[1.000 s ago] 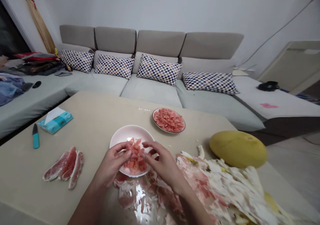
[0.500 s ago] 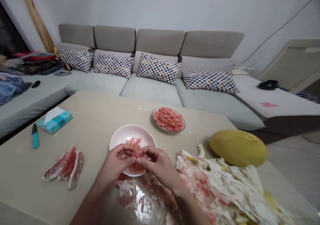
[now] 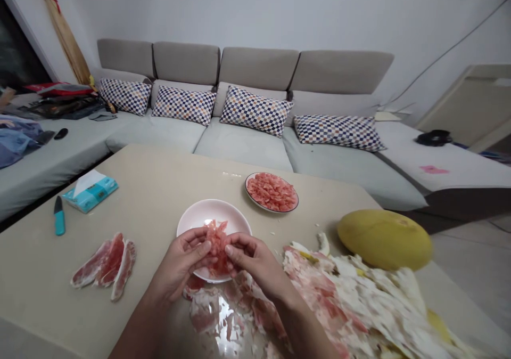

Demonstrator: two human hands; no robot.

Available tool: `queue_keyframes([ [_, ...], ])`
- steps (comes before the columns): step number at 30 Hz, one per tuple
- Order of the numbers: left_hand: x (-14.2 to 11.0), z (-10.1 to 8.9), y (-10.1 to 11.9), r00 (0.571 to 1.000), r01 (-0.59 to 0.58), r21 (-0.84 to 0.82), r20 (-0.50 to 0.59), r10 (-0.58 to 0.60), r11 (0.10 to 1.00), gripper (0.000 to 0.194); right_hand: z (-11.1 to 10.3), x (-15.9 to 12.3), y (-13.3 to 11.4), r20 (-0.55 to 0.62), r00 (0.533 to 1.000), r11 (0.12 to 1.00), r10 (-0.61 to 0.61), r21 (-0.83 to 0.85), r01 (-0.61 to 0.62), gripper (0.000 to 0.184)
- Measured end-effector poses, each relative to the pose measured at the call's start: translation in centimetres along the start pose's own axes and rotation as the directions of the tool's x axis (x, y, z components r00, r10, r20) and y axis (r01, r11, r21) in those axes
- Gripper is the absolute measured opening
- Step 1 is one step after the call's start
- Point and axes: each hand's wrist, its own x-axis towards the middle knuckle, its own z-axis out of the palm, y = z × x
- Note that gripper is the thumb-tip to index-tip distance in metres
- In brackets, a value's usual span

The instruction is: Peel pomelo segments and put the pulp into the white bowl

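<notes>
Over the white bowl (image 3: 189, 218), my left hand (image 3: 187, 258) and my right hand (image 3: 255, 260) face each other, thumbs pinched against fingers. Pink pomelo flesh (image 3: 217, 242) shows between the fingertips; how much is held and how much lies in the bowl below is hard to separate. Behind the bowl stands a dark-rimmed plate (image 3: 272, 191) heaped with pink pomelo pulp. To the left lie a few pomelo segments (image 3: 106, 266) with pale membrane on them. Peeled membrane scraps (image 3: 223, 311) lie right under my wrists.
A whole yellow-green pomelo (image 3: 383, 239) sits on the right of the table (image 3: 159, 178), beside a large heap of white peel and membrane (image 3: 359, 295). At the left are a teal-handled knife (image 3: 59, 218) and a blue tissue pack (image 3: 91, 191). A grey sofa (image 3: 243, 148) stands behind.
My hands came together over the bowl at the pomelo flesh, then parted slightly, with flesh showing between them. The objects on the table stay in place; the view shifts a little.
</notes>
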Motion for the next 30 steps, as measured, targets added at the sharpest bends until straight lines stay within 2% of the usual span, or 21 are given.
queue_keyframes([
  [4, -0.2, 0.3, 0.1, 0.999, 0.017, 0.039, 0.028, -0.018, 0.999, 0.036, 0.3, 0.0, -0.1, -0.091, 0.990, 0.979, -0.105, -0.182, 0.087, 0.029],
  [8, -0.2, 0.4, -0.5, 0.996, -0.014, 0.088, 0.092, 0.006, 0.996, 0.032, 0.7, -0.3, -0.2, -0.093, 0.987, 0.954, -0.128, -0.285, 0.097, 0.023],
  [13, -0.2, 0.4, -0.4, 0.994, -0.083, 0.194, 0.092, 0.066, 0.977, 0.025, 1.0, -0.5, -0.3, -0.114, 0.984, 0.946, -0.135, -0.311, 0.094, 0.021],
  [17, -0.1, 0.7, -0.1, 0.992, -0.122, 0.282, 0.069, 0.106, 0.952, 0.017, 0.9, -0.2, 0.3, -0.108, 0.989, 0.965, -0.105, -0.249, 0.076, 0.025],
  [24, 0.3, 1.0, -0.7, 0.965, -0.262, 0.292, 0.046, 0.260, 0.920, 0.009, 1.0, 0.1, 1.3, -0.128, 0.982, 0.972, -0.138, -0.205, 0.110, 0.023],
  [30, 0.2, 1.2, -0.9, 0.965, -0.257, 0.228, 0.019, 0.260, 0.939, 0.014, 1.6, 0.0, 0.8, -0.175, 0.965, 0.957, -0.195, -0.248, 0.149, 0.024],
])
